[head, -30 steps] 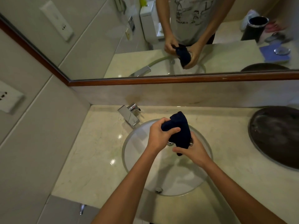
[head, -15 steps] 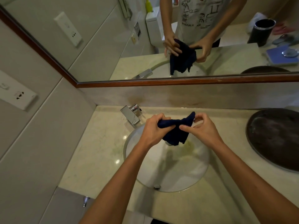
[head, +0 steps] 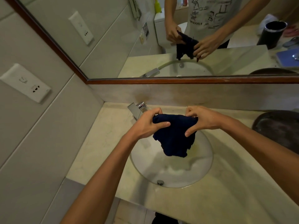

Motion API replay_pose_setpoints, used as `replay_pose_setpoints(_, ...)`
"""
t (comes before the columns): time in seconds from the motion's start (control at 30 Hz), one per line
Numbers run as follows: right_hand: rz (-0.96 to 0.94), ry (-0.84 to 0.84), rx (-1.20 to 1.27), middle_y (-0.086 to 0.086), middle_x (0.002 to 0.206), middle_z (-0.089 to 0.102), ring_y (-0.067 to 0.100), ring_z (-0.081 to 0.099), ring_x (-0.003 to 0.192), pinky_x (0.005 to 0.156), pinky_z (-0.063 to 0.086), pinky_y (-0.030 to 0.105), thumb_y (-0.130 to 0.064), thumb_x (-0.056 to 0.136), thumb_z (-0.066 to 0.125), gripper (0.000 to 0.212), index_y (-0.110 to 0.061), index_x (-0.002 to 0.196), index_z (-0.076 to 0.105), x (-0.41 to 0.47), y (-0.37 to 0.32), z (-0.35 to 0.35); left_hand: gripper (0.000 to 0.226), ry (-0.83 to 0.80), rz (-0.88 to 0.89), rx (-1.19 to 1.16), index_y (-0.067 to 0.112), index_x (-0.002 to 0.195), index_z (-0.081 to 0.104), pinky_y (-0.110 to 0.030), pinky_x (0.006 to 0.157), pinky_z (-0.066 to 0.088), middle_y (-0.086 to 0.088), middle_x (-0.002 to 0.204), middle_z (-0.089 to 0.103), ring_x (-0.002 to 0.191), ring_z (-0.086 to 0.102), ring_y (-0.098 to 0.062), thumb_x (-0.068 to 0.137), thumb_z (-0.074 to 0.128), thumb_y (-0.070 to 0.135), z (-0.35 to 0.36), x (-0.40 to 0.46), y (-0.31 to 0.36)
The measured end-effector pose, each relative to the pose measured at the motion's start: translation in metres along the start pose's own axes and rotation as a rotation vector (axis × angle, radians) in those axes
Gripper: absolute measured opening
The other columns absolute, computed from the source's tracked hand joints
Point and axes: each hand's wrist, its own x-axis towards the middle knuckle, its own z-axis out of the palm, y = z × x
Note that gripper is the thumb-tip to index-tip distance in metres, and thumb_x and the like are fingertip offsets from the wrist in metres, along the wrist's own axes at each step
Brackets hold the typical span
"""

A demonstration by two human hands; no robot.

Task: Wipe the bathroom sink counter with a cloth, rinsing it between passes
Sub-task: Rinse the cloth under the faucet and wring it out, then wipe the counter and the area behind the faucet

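The person is holding the cloth (head: pixel 175 135) above the sink (head: pixel 171 168), so any drips are falling into the bowl rather than onto the worktop (head: pixel 218 198). The left hand (head: pixel 148 125) is gripping the cloth's upper left edge, its fingers (head: pixel 157 111) curling over the top and the thumb pressing the front. The right hand (head: pixel 205 121) is pinching the upper right edge in the same way, thumb on the front, fingers curled behind. Between the two grips the cloth is hanging spread and bunched, its lower edge dangling free over the bowl, apparently being opened out for the next pass. The tap (head: pixel 137 109) is standing at the sink's rear left rim, just behind the left hand; no water is visibly running. To the sink's left the worktop is ending at the tiled wall; to its right a dark round basin (head: pixel 279 128) is narrowing the free surface. The widest open strip is lying at the sink's front, toward the person.
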Motion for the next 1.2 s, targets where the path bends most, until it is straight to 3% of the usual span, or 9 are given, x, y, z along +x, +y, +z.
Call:
replay_pose_setpoints(0.13, 0.068, 0.022, 0.087, -0.013, 0.086, 0.073, 0.007, 0.070, 0.078, 0.068, 0.053, 0.030, -0.048, 0.066, 0.092, 0.033, -0.034, 0.090, 0.074, -0.001, 0.004, 0.002, 0.029, 0.048, -0.088, 0.049, 0.013, 0.092, 0.054, -0.036, 0.055, 0.057, -0.004, 0.082, 0.068, 0.071, 0.068, -0.019, 0.093, 0.074, 0.035, -0.001, -0.008, -0.011)
replay_pose_setpoints(0.3, 0.104, 0.227, 0.270, -0.004, 0.080, 0.076, 0.011, 0.073, 0.075, 0.067, 0.058, 0.032, -0.040, 0.074, 0.089, 0.023, -0.023, 0.086, 0.078, -0.003, -0.006, 0.015, 0.025, 0.024, -0.204, -0.014, 0.011, 0.099, 0.070, -0.035, 0.069, 0.056, -0.004, 0.084, 0.074, 0.073, 0.069, -0.014, 0.096, 0.070, 0.036, -0.006, -0.015, -0.034)
replay_pose_setpoints(0.4, 0.150, 0.252, 0.640, 0.003, 0.095, 0.079, 0.019, 0.076, 0.090, 0.081, 0.061, 0.037, -0.031, 0.084, 0.082, 0.022, -0.015, 0.099, 0.079, -0.005, -0.011, 0.031, 0.036, 0.000, -0.339, -0.314, 0.006, 0.102, 0.075, -0.032, 0.077, 0.056, -0.007, 0.088, 0.077, 0.078, 0.070, -0.013, 0.099, 0.065, 0.040, -0.009, -0.023, -0.039)
replay_pose_setpoints(0.5, 0.295, 0.222, 0.874, -0.002, 0.113, 0.077, 0.020, 0.073, 0.104, 0.099, 0.055, 0.047, -0.045, 0.094, 0.069, 0.032, -0.023, 0.116, 0.074, 0.003, -0.012, 0.065, 0.042, 0.010, -0.413, -0.477, 0.012, 0.110, 0.074, -0.036, 0.080, 0.054, -0.007, 0.094, 0.077, 0.085, 0.070, -0.019, 0.101, 0.058, 0.050, 0.003, -0.031, -0.055)
replay_pose_setpoints(0.6, 0.350, 0.259, 0.860, -0.005, 0.115, 0.076, 0.012, 0.073, 0.101, 0.090, 0.057, 0.034, -0.045, 0.100, 0.061, 0.029, -0.027, 0.121, 0.070, 0.013, -0.022, 0.091, 0.040, 0.115, -0.516, -0.579, 0.019, 0.121, 0.070, -0.045, 0.090, 0.060, -0.005, 0.110, 0.078, 0.104, 0.073, -0.025, 0.100, 0.058, 0.050, 0.018, -0.040, -0.079)
replay_pose_setpoints(0.67, 0.336, 0.319, 0.936, -0.003, 0.114, 0.076, 0.013, 0.073, 0.101, 0.088, 0.057, 0.032, -0.038, 0.102, 0.059, 0.028, -0.023, 0.123, 0.068, 0.019, -0.033, 0.104, 0.041, 0.182, -0.545, -0.697, 0.017, 0.123, 0.070, -0.043, 0.085, 0.061, -0.005, 0.112, 0.077, 0.107, 0.072, -0.027, 0.098, 0.062, 0.049, 0.020, -0.049, -0.093)
replay_pose_setpoints(0.8, 0.362, 0.337, 0.952, -0.006, 0.106, 0.078, 0.012, 0.074, 0.097, 0.080, 0.059, 0.029, -0.030, 0.088, 0.079, 0.030, -0.023, 0.117, 0.070, 0.037, -0.050, 0.139, 0.044, 0.181, -0.637, -0.930, 0.009, 0.123, 0.070, -0.037, 0.091, 0.058, -0.009, 0.117, 0.076, 0.110, 0.072, -0.026, 0.090, 0.077, 0.036, 0.011, -0.069, -0.127)
replay_pose_setpoints(0.97, 0.473, 0.439, 0.846, -0.006, 0.103, 0.076, 0.008, 0.073, 0.091, 0.074, 0.056, 0.025, -0.024, 0.085, 0.082, 0.030, -0.022, 0.113, 0.069, 0.085, -0.077, 0.189, 0.025, 0.340, -0.702, -0.842, 0.004, 0.108, 0.075, -0.026, 0.065, 0.055, -0.010, 0.099, 0.079, 0.092, 0.074, -0.024, 0.094, 0.073, 0.025, -0.022, -0.084, -0.189)
replay_pose_setpoints(1.2, 0.596, 0.545, 0.853, -0.005, 0.095, 0.077, 0.013, 0.074, 0.089, 0.074, 0.058, 0.032, -0.021, 0.086, 0.081, 0.021, -0.023, 0.105, 0.071, 0.178, -0.140, 0.250, 0.012, 0.352, -0.538, -0.444, 0.018, 0.105, 0.075, -0.034, 0.084, 0.060, 0.005, 0.097, 0.078, 0.094, 0.073, -0.013, 0.095, 0.068, 0.019, -0.119, -0.074, -0.275)
